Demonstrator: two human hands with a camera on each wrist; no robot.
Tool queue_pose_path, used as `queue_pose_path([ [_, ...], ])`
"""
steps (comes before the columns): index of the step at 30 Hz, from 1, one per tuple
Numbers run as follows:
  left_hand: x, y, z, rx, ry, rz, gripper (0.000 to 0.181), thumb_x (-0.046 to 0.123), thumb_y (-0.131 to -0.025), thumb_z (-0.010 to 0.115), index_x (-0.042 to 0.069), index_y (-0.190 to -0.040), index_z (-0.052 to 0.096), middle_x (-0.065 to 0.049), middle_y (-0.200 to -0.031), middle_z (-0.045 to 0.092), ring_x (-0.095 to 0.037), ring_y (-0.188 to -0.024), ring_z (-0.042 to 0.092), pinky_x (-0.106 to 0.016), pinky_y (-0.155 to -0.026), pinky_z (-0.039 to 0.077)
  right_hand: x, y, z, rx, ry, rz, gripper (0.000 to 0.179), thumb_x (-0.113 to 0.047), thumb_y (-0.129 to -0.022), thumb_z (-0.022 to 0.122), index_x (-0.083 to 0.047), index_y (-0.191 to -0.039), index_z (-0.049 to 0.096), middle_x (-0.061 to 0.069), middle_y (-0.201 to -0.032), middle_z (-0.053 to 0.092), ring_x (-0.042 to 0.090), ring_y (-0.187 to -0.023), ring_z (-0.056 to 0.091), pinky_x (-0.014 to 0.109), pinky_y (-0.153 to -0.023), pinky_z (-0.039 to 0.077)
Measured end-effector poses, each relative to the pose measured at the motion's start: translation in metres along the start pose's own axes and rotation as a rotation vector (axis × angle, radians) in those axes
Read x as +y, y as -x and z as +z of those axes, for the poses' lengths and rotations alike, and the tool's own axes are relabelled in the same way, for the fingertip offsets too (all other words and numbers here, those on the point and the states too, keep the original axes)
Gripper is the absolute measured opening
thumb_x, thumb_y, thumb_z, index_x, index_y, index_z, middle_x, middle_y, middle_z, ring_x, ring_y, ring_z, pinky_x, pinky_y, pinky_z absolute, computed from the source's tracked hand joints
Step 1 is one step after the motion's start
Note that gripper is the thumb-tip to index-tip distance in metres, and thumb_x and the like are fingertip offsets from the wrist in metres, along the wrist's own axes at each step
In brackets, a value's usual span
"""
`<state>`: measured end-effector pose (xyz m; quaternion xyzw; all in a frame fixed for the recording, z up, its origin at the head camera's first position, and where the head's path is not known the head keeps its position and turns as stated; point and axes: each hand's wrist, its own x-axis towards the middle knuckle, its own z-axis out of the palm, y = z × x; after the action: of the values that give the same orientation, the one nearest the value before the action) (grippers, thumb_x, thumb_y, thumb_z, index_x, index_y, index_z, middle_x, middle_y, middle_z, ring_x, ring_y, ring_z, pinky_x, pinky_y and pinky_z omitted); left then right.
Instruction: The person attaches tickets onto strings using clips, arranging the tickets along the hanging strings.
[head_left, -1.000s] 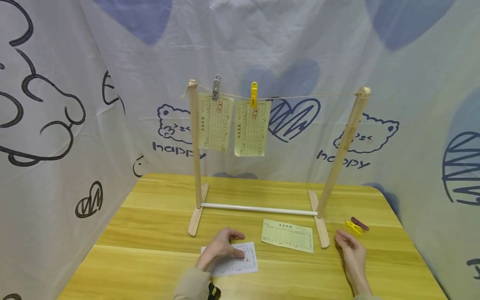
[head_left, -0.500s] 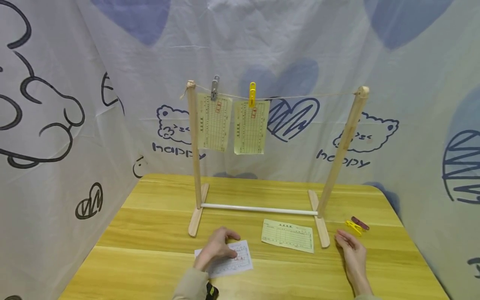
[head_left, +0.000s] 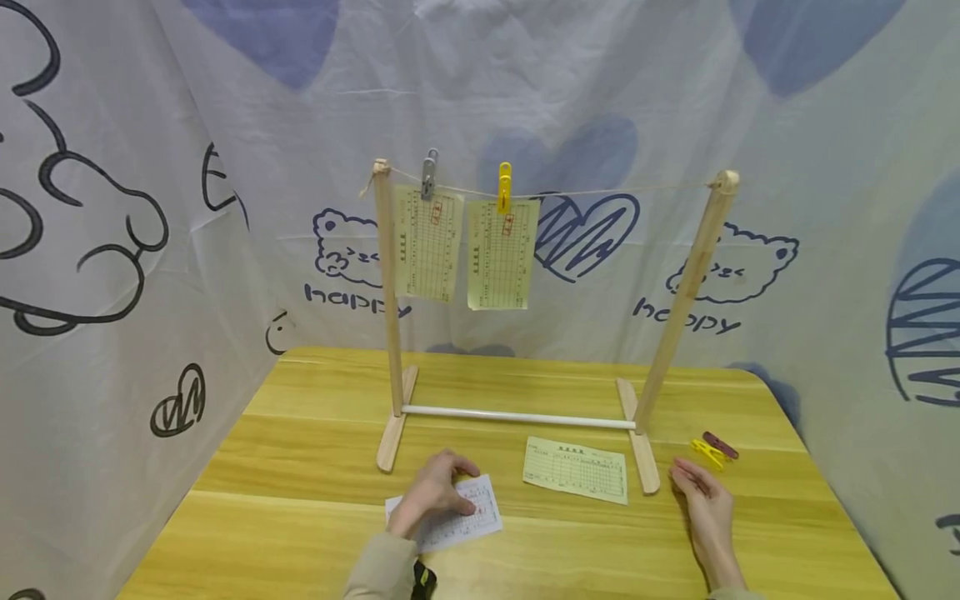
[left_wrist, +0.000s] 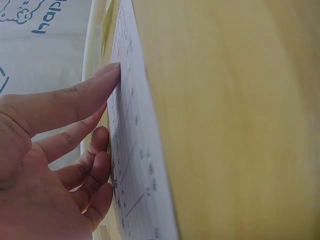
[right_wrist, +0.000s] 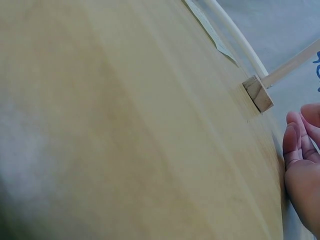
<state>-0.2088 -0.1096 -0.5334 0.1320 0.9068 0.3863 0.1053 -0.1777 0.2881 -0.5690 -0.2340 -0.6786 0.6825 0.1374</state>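
A white printed slip (head_left: 480,510) with a red stamp lies flat on the table in the head view. My left hand (head_left: 435,492) rests on it, thumb and fingertips touching its surface; in the left wrist view the fingers (left_wrist: 102,167) are loosely bent against the sheet (left_wrist: 145,185). My right hand (head_left: 703,508) rests on the table at the right with relaxed fingers, holding nothing. Close beyond it lie a yellow clothespin (head_left: 708,454) and a dark red one (head_left: 720,444). Between the hands is a pale green slip (head_left: 576,471).
Behind the hands stands a wooden frame (head_left: 678,308) with a white lower rod (head_left: 517,417) and a string (head_left: 615,192) across its top. Two green slips hang from the string, the left one (head_left: 427,250) under a grey clip (head_left: 429,175), the right one (head_left: 501,262) under a yellow clip (head_left: 505,187).
The white slip has slid left under my left hand and turned slightly, its right end tilting away from me. My right hand has stayed in place.
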Motion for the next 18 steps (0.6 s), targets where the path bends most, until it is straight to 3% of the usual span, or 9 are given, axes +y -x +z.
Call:
queue_pose_path([
  [8,-0.0001,-0.0004,0.0006,0.013,0.013,0.075,0.046,-0.003,-0.061,0.091,0.004,-0.102,0.071,-0.011,-0.105,0.068,-0.025,-0.097,0.06,-0.043,-0.09,0.05,-0.0007,-0.0011,0.0008,-0.002,-0.002,-0.013,0.037,-0.003,-0.099,0.06,0.011,-0.133,0.056,-0.025,-0.088,0.069,-0.011,-0.084,0.063,0.006,-0.076,0.052],
  [13,-0.0014,-0.0029,0.0007,-0.014,0.089,0.088,0.047,-0.007,-0.062,0.088,0.002,-0.103,0.067,-0.01,-0.098,0.068,-0.02,-0.09,0.06,-0.03,-0.081,0.049,-0.001,-0.001,0.0005,-0.005,-0.005,-0.008,0.037,-0.003,-0.099,0.059,0.011,-0.134,0.056,-0.025,-0.088,0.069,-0.01,-0.085,0.063,0.006,-0.076,0.052],
  [18,-0.004,-0.007,-0.0006,-0.049,0.191,0.074,0.051,-0.011,-0.068,0.084,-0.001,-0.112,0.06,-0.013,-0.096,0.066,-0.018,-0.084,0.058,-0.027,-0.075,0.048,-0.0015,-0.0002,0.0009,-0.001,-0.012,-0.002,0.038,-0.003,-0.099,0.06,0.01,-0.134,0.056,-0.024,-0.088,0.069,-0.01,-0.085,0.062,0.006,-0.076,0.052],
])
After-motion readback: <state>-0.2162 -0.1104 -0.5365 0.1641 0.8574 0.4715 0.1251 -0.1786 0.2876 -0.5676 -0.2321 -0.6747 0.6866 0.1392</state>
